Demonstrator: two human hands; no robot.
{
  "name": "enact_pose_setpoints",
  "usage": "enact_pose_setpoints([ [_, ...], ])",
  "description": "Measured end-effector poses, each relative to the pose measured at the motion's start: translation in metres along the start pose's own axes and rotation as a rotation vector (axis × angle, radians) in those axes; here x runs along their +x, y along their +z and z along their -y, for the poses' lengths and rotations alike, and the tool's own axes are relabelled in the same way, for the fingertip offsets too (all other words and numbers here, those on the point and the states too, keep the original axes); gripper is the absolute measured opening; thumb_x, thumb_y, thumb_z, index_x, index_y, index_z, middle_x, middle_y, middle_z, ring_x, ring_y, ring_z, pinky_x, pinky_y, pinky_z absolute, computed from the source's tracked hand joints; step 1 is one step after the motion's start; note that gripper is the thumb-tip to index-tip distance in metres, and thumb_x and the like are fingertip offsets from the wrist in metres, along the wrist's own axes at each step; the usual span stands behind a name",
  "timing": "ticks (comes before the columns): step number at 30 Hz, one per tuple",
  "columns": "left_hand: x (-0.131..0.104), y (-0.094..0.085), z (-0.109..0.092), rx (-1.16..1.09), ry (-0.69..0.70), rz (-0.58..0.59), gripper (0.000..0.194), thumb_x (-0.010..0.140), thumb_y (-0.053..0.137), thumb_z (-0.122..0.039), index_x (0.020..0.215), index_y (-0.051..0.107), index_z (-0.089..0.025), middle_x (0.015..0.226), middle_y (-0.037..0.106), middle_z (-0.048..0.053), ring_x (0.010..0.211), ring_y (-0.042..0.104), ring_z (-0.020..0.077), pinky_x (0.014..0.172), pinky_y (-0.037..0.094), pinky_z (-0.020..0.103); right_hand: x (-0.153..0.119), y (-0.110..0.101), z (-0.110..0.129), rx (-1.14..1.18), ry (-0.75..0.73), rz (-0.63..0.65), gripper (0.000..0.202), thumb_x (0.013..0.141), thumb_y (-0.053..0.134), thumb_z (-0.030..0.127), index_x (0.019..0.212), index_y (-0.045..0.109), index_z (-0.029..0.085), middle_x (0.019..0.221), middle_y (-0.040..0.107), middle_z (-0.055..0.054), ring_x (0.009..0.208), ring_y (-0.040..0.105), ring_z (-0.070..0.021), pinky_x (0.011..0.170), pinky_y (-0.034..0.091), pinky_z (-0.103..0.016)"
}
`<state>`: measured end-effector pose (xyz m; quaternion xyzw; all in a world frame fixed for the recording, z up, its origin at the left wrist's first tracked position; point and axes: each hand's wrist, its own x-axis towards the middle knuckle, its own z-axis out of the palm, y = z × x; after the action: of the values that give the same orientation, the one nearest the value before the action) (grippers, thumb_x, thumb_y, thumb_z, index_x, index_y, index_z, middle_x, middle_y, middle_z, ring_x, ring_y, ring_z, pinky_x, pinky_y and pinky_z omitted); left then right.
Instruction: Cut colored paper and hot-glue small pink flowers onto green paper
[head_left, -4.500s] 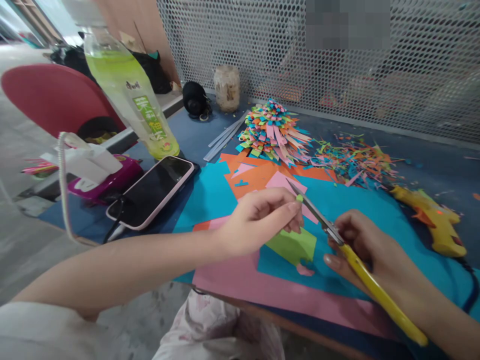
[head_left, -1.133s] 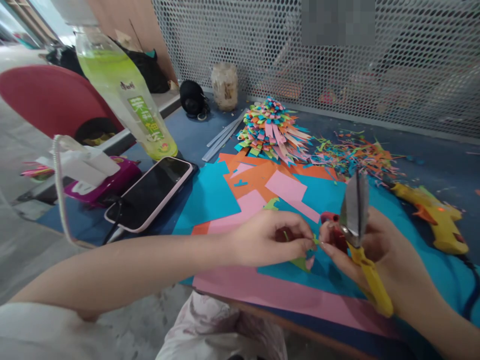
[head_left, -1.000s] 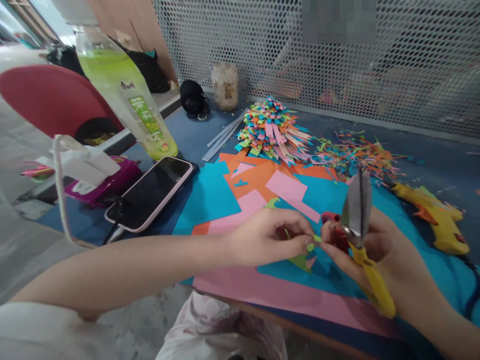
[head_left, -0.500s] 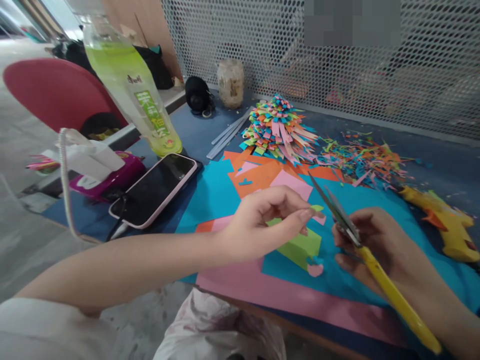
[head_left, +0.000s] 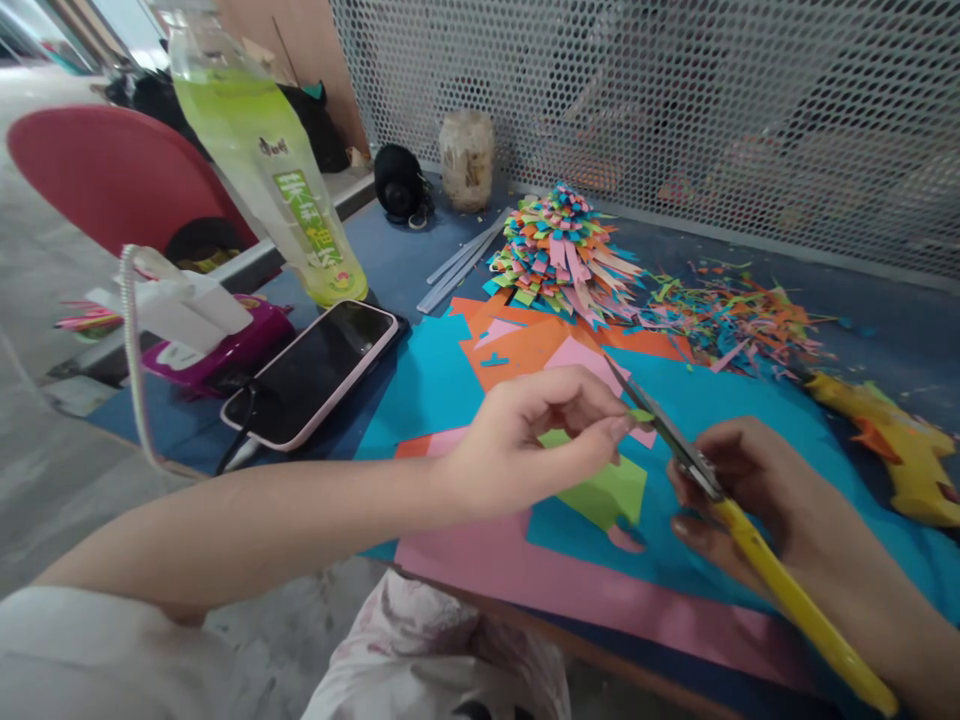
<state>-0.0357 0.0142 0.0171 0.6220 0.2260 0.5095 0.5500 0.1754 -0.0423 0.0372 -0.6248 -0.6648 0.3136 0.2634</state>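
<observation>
My left hand (head_left: 551,430) pinches a small green paper piece (head_left: 640,415) between thumb and fingertips, above the sheets on the table. Just under it shows a bit of pink paper (head_left: 643,437). In my right hand (head_left: 772,510) is a pair of scissors (head_left: 694,465) with a long yellow handle, its blades pointing up and left. The blades lie close together right at the tip of the green piece; whether they touch it I cannot tell. Below the hands lie a green sheet (head_left: 611,490) and a small pink and blue scrap (head_left: 626,537).
Blue paper (head_left: 435,375), orange paper (head_left: 517,350) and a pink strip (head_left: 600,600) cover the table. Behind stand a paper-strip cone (head_left: 562,250) and shredded scraps (head_left: 739,320). A yellow glue gun (head_left: 900,455) is right; a phone (head_left: 315,370) and drink bottle (head_left: 262,170) are left.
The scissors blades have come closer together and moved slightly left, to the green piece in my left hand. The view has shifted slightly.
</observation>
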Motion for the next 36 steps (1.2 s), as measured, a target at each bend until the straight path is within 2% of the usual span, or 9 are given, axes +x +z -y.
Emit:
enact_pose_setpoints([
  [5, 0.0, 0.0, 0.0, 0.008, 0.008, -0.011, 0.014, 0.086, 0.063, -0.026, 0.076, 0.061, -0.017, 0.068, 0.062, 0.001, 0.058, 0.055, 0.0073, 0.051, 0.046, 0.018, 0.0, -0.003, -0.002, 0.03, 0.01, 0.103, 0.04, 0.074, 0.072, 0.049, 0.092, 0.044, 0.027, 0.074, 0.059, 0.004, 0.064, 0.057, -0.0157, 0.053, 0.042, -0.028],
  [10, 0.0, 0.0, -0.001, 0.023, 0.011, -0.043, 0.016, 0.085, 0.064, -0.026, 0.073, 0.061, -0.016, 0.065, 0.06, 0.0, 0.057, 0.053, 0.007, 0.05, 0.044, 0.017, 0.0, -0.002, 0.001, 0.064, 0.053, 0.044, 0.04, 0.071, 0.074, 0.049, 0.09, 0.045, 0.027, 0.075, 0.059, 0.004, 0.066, 0.056, -0.016, 0.052, 0.041, -0.027],
  [15, 0.0, 0.0, -0.002, 0.044, 0.008, -0.028, 0.017, 0.085, 0.064, -0.028, 0.073, 0.061, -0.016, 0.065, 0.061, 0.001, 0.056, 0.053, 0.0076, 0.05, 0.044, 0.018, 0.001, -0.002, 0.0, 0.038, -0.01, 0.084, 0.039, 0.072, 0.073, 0.05, 0.088, 0.046, 0.027, 0.073, 0.059, 0.004, 0.062, 0.055, -0.0155, 0.05, 0.041, -0.027],
  [22, 0.0, -0.001, -0.002, 0.052, 0.026, -0.017, 0.014, 0.085, 0.063, -0.024, 0.074, 0.061, -0.016, 0.065, 0.06, 0.0, 0.056, 0.053, 0.0075, 0.051, 0.045, 0.019, -0.001, -0.001, 0.008, 0.026, 0.045, 0.035, 0.038, 0.075, 0.069, 0.052, 0.087, 0.044, 0.027, 0.073, 0.058, 0.004, 0.064, 0.056, -0.0157, 0.051, 0.04, -0.027],
  [29, 0.0, -0.001, -0.001, 0.032, 0.017, -0.011, 0.014, 0.085, 0.064, -0.026, 0.076, 0.062, -0.017, 0.066, 0.06, 0.001, 0.056, 0.052, 0.0076, 0.051, 0.044, 0.019, 0.003, -0.005, -0.002, 0.036, 0.015, 0.121, 0.039, 0.07, 0.075, 0.047, 0.087, 0.046, 0.027, 0.074, 0.057, 0.004, 0.062, 0.057, -0.0154, 0.05, 0.046, -0.026],
  [36, 0.001, -0.002, 0.0, 0.03, 0.018, -0.017, 0.015, 0.086, 0.063, -0.028, 0.077, 0.063, -0.016, 0.067, 0.061, 0.001, 0.057, 0.052, 0.0078, 0.051, 0.043, 0.019, -0.002, 0.001, 0.01, 0.081, 0.072, 0.035, 0.037, 0.072, 0.072, 0.053, 0.085, 0.048, 0.027, 0.071, 0.056, 0.004, 0.061, 0.053, -0.0134, 0.052, 0.044, -0.024],
])
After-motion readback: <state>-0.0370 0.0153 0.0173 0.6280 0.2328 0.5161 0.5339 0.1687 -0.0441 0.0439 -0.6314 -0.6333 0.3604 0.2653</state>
